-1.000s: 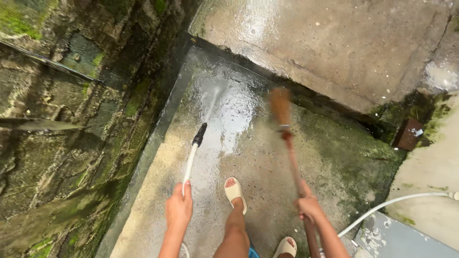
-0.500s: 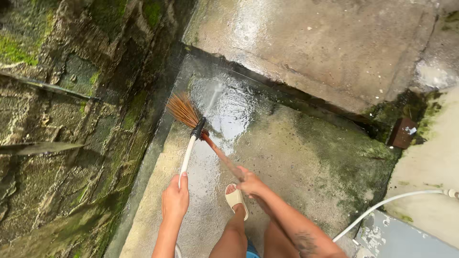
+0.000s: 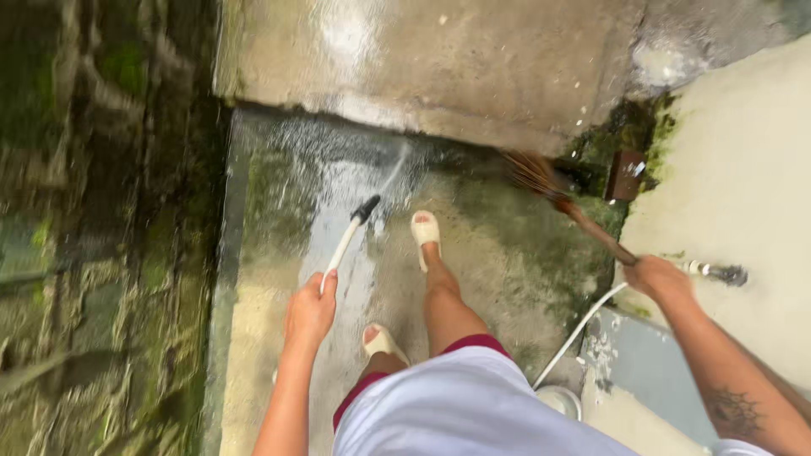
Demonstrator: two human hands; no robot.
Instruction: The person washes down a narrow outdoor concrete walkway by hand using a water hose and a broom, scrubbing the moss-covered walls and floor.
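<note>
Swung right, broom [image 3: 549, 190] extends from right hand [image 3: 657, 277].

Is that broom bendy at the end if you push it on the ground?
Probably, yes. The broom has thin splayed bristles, so they likely flex. Its handle looks straight and stiff in the right hand. One hand holds it up, so it seems fairly light.

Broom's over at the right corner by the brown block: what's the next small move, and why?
Probably drag the broom back left across the green patch, toward the spray from the wand. The right hand holds its handle, the left hand the wand, and algae remains there.
</note>
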